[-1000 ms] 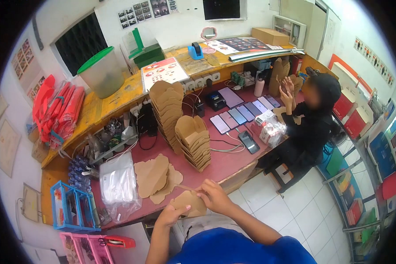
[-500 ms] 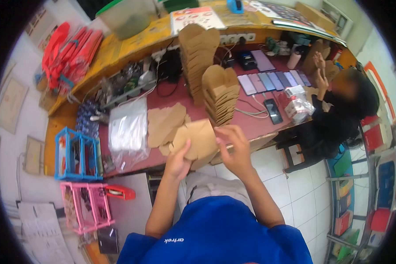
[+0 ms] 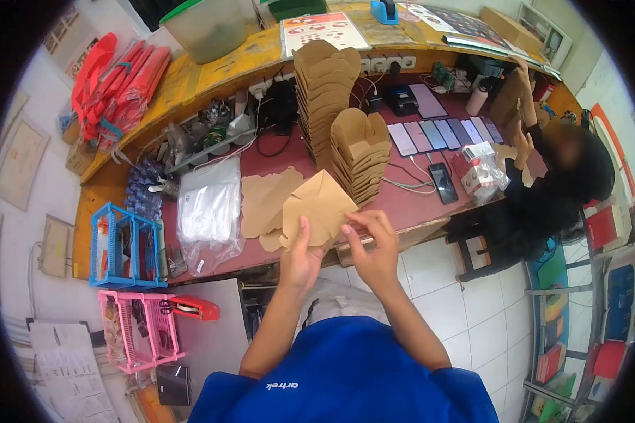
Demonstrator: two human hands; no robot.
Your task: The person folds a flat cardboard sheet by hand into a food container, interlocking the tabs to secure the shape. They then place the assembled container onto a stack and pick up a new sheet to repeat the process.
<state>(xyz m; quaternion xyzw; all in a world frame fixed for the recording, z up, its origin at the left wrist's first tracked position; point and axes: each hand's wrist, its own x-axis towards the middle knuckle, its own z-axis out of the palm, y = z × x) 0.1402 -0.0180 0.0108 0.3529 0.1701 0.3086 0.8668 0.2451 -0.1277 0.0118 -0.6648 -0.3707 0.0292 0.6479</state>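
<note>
A brown cardboard food box [image 3: 316, 206], its creased base facing me, is held in front of my body. My left hand [image 3: 301, 261] grips its lower left side, thumb across the near face. At the right corner my right hand [image 3: 375, 250] has thumb and fingers pinched on the edge. Beyond it, flat cardboard blanks [image 3: 267, 201] lie on the red tabletop. Folded open boxes are nested in a shorter stack [image 3: 363, 158] and a taller stack [image 3: 323, 92] behind it.
Clear plastic bags [image 3: 210, 204] lie left of the blanks, by a blue basket [image 3: 123, 247]. A pink basket [image 3: 140, 331] holds a red tape dispenser [image 3: 194, 307]. Several phones [image 3: 441, 134] lie right of the stacks. A co-worker [image 3: 543, 169] in black sits at the right.
The box has turned so its creased base faces me more squarely, and it has moved slightly right. My right fingers have closed in on its corner. The co-worker's one hand has risen.
</note>
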